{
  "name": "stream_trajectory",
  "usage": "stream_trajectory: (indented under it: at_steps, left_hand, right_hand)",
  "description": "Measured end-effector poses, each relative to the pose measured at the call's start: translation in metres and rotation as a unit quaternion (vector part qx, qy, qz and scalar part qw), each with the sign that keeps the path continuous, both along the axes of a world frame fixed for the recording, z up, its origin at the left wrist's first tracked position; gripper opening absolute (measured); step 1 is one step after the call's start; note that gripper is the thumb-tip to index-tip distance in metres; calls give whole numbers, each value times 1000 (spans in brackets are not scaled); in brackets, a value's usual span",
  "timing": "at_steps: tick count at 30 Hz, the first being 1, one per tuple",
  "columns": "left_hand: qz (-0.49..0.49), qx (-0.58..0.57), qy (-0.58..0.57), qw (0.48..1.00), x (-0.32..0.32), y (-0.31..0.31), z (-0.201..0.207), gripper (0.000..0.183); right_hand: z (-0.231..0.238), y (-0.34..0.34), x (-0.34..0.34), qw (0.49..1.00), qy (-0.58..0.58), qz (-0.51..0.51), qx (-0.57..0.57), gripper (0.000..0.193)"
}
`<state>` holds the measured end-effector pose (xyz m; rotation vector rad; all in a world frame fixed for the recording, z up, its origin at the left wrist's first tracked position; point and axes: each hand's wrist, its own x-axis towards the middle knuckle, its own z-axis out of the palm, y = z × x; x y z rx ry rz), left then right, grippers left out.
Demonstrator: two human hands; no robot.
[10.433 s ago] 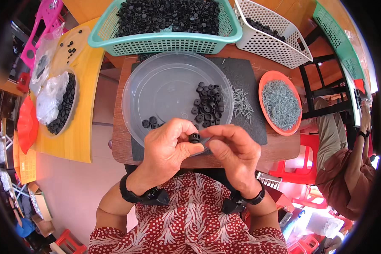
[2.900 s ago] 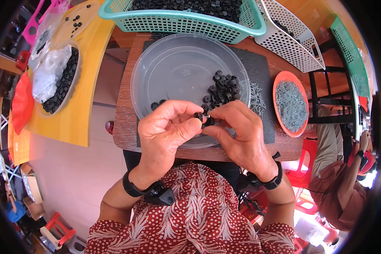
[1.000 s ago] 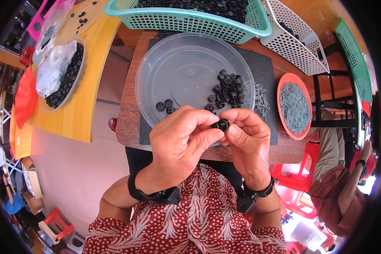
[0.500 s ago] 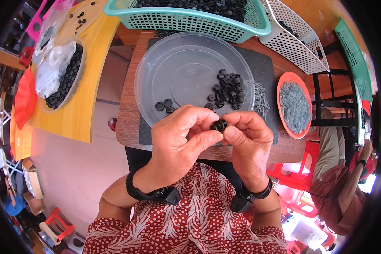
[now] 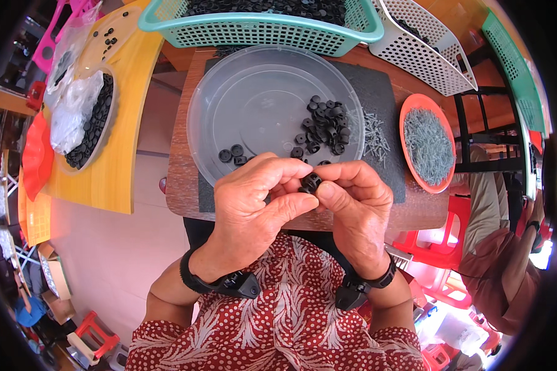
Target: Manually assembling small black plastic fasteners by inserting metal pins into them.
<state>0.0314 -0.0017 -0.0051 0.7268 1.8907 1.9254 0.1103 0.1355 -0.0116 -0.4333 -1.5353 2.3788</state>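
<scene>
A small round black plastic part (image 5: 310, 182) sits between the fingertips of both hands, just over the near rim of a clear round tub. My left hand (image 5: 260, 191) pinches it from the left with thumb and forefinger. From the other side, my right hand (image 5: 356, 195) grips it with thumb and forefinger. The fingers cover much of the part. Inside the clear tub (image 5: 235, 86), a heap of black plastic parts (image 5: 325, 127) lies to the right, and a few round black pieces (image 5: 232, 153) lie at the left near my left hand.
A dark mat (image 5: 377, 86) lies under the tub, with loose screws (image 5: 374, 137) on it. An orange dish (image 5: 408, 154) of screws stands at the right. A teal basket (image 5: 260, 34) and a white basket (image 5: 424, 59) stand behind. Another person (image 5: 501, 260) sits at the right.
Both hands keep their pinch on the small black part, which has turned slightly between the fingers. The whole view has shifted a little.
</scene>
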Motion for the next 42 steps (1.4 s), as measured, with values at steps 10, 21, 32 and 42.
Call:
stream_trajectory:
  at_steps: [10,21,32,42]
  left_hand:
    - [-12,-30,1,999,-4,-2,4,30]
    - [-62,-36,-83,994,-9,-2,5,28]
    - [-88,26,-140,986,-12,3,0,22]
    - [-70,5,49,996,-16,8,-5,24]
  right_hand:
    - [-2,3,-2,993,25,1,118,15]
    - [-2,2,-1,993,24,-5,117,15]
    - [1,-1,2,985,28,-27,169,14]
    - [7,1,1,986,27,-17,162,14]
